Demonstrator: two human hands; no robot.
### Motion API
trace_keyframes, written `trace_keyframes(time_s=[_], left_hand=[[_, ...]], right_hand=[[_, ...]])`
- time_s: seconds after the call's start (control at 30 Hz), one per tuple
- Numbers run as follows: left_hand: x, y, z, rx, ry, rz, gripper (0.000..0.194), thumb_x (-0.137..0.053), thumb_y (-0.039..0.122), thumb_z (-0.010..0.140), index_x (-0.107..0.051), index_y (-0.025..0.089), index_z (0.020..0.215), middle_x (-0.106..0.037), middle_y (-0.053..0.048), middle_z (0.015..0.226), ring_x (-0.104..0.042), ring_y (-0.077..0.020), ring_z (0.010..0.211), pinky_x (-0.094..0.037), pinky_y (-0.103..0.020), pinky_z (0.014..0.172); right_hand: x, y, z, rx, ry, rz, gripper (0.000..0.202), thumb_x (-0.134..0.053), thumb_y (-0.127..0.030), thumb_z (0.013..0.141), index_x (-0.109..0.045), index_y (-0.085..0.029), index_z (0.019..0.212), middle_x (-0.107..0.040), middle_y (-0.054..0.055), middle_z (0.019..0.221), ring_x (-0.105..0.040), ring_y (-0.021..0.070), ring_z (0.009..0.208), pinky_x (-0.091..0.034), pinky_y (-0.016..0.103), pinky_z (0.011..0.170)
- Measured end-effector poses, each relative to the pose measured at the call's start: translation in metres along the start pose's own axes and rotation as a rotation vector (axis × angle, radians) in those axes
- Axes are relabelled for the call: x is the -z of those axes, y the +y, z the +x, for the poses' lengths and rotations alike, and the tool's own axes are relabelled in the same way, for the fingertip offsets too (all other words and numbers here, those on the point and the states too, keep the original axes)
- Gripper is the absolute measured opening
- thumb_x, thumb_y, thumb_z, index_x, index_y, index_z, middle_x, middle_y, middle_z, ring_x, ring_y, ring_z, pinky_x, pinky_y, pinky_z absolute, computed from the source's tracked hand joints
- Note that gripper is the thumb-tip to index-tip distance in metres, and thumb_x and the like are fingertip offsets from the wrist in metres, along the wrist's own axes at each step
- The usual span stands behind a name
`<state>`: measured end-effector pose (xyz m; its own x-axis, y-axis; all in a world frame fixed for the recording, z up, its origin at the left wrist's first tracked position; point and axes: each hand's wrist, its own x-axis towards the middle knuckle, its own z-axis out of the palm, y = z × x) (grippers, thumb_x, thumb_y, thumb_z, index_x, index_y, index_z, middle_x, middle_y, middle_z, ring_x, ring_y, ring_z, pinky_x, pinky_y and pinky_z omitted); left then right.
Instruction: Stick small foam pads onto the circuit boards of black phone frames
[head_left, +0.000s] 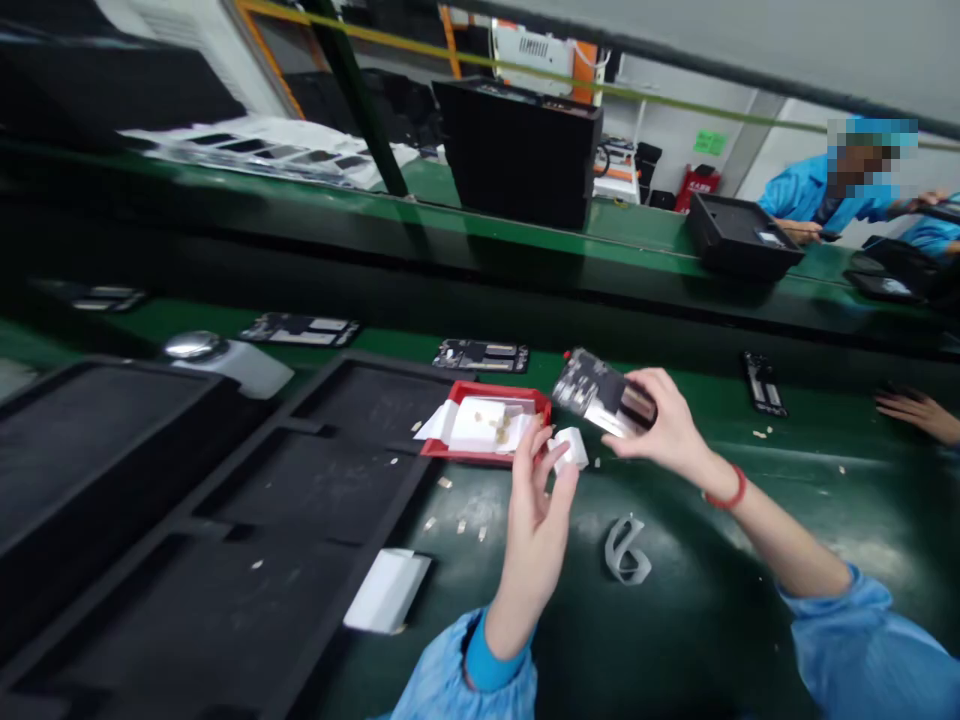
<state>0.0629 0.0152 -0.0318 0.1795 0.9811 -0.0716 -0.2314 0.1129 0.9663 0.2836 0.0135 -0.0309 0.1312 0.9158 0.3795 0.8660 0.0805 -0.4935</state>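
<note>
Several scraps [461, 526] lie between black tray [315, 490] and left hand [536, 520].

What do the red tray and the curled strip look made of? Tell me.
Red tray: probably moulded plastic with a slight sheen, judging by its even colour and smooth rim. Curled strip: likely thin plastic film, pale and shiny, since it looks translucent.

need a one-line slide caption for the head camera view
Above a green worktop, the right hand holds a dark electronic part while the left hand is near a red tray.
</note>
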Motion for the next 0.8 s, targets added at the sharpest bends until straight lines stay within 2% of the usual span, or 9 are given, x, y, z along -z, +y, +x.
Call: trace_keyframes(time_s=[0.1, 0.17, 0.23, 0.3, 0.37, 0.43, 0.5, 0.63, 0.8], left_hand=[[0.004, 0.011, -0.008, -0.094, 0.061, 0.012, 0.044, -0.069, 0.056, 0.089, -0.068, 0.02, 0.115, -0.073, -0.013, 0.122, -0.074, -0.0259, 0.108, -0.064, -0.032, 0.083], [0.009, 0.019, -0.015, -0.156, 0.068, 0.077, 0.032, -0.067, 0.049, 0.093, -0.068, 0.019, 0.105, -0.076, -0.01, 0.106, -0.076, -0.0237, 0.098, -0.064, -0.031, 0.081], [0.014, 0.024, -0.022, -0.264, 0.078, 0.124, 0.023, -0.067, 0.037, 0.095, -0.062, 0.021, 0.111, -0.076, -0.007, 0.097, -0.077, -0.0205, 0.092, -0.063, -0.028, 0.079], [0.016, 0.026, -0.027, -0.365, 0.084, 0.152, 0.03, -0.067, 0.025, 0.095, -0.053, 0.027, 0.121, -0.075, -0.001, 0.091, -0.076, -0.0154, 0.082, -0.062, -0.022, 0.071], [0.018, 0.028, -0.03, -0.432, 0.077, 0.214, 0.027, -0.064, 0.016, 0.095, -0.052, 0.029, 0.115, -0.071, 0.004, 0.084, -0.073, -0.0099, 0.07, -0.057, -0.015, 0.062], [0.02, 0.029, -0.031, -0.47, 0.063, 0.292, 0.015, -0.062, 0.012, 0.094, -0.058, 0.025, 0.099, -0.066, 0.006, 0.078, -0.068, -0.0062, 0.064, -0.053, -0.01, 0.059], [0.022, 0.031, -0.03, -0.49, 0.056, 0.323, 0.012, -0.06, 0.011, 0.094, -0.062, 0.023, 0.092, -0.066, 0.005, 0.078, -0.067, -0.0053, 0.064, -0.052, -0.008, 0.06], [0.025, 0.034, -0.03, -0.539, 0.036, 0.321, 0.013, -0.058, 0.016, 0.095, -0.065, 0.024, 0.103, -0.072, 0.004, 0.085, -0.07, -0.0072, 0.068, -0.056, -0.01, 0.063], [0.025, 0.032, -0.029, -0.545, 0.081, 0.351, 0.012, -0.059, 0.014, 0.097, -0.066, 0.023, 0.101, -0.073, 0.005, 0.084, -0.07, -0.0053, 0.067, -0.053, -0.007, 0.062]], right_hand=[[-0.007, -0.062, -0.032, 0.07, 0.001, 0.148, 0.085, -0.09, -0.049, 0.063, -0.051, -0.022, 0.134, -0.057, 0.014, 0.128, -0.06, 0.0318, 0.12, -0.057, 0.048, 0.098], [-0.005, -0.088, -0.037, 0.087, 0.052, 0.277, 0.072, -0.087, -0.044, 0.07, -0.054, -0.024, 0.13, -0.054, 0.015, 0.135, -0.056, 0.033, 0.129, -0.055, 0.049, 0.101], [-0.002, -0.103, -0.031, 0.097, 0.085, 0.401, 0.047, -0.083, -0.036, 0.078, -0.061, -0.025, 0.117, -0.053, 0.014, 0.139, -0.055, 0.0319, 0.133, -0.054, 0.049, 0.104], [-0.001, -0.113, -0.02, 0.101, 0.066, 0.496, 0.019, -0.076, -0.027, 0.085, -0.066, -0.023, 0.101, -0.056, 0.013, 0.136, -0.059, 0.0281, 0.129, -0.054, 0.045, 0.103], [0.0, -0.12, -0.011, 0.107, 0.044, 0.563, 0.005, -0.072, -0.02, 0.088, -0.068, -0.022, 0.089, -0.06, 0.012, 0.131, -0.064, 0.025, 0.123, -0.056, 0.042, 0.101], [-0.001, -0.127, -0.009, 0.127, 0.06, 0.581, 0.007, -0.073, -0.017, 0.089, -0.07, -0.021, 0.084, -0.062, 0.012, 0.13, -0.065, 0.0244, 0.123, -0.056, 0.041, 0.102], [-0.001, -0.133, -0.012, 0.15, 0.105, 0.576, 0.007, -0.075, -0.016, 0.087, -0.073, -0.021, 0.084, -0.061, 0.012, 0.135, -0.062, 0.0255, 0.129, -0.053, 0.042, 0.107], [0.0, -0.139, -0.02, 0.141, 0.076, 0.612, 0.008, -0.074, -0.017, 0.091, -0.079, -0.023, 0.087, -0.061, 0.011, 0.14, -0.06, 0.0271, 0.133, -0.051, 0.046, 0.111], [0.0, -0.135, -0.016, 0.107, -0.005, 0.678, 0.009, -0.074, -0.017, 0.09, -0.081, -0.023, 0.091, -0.059, 0.013, 0.143, -0.058, 0.0282, 0.137, -0.052, 0.046, 0.112]])
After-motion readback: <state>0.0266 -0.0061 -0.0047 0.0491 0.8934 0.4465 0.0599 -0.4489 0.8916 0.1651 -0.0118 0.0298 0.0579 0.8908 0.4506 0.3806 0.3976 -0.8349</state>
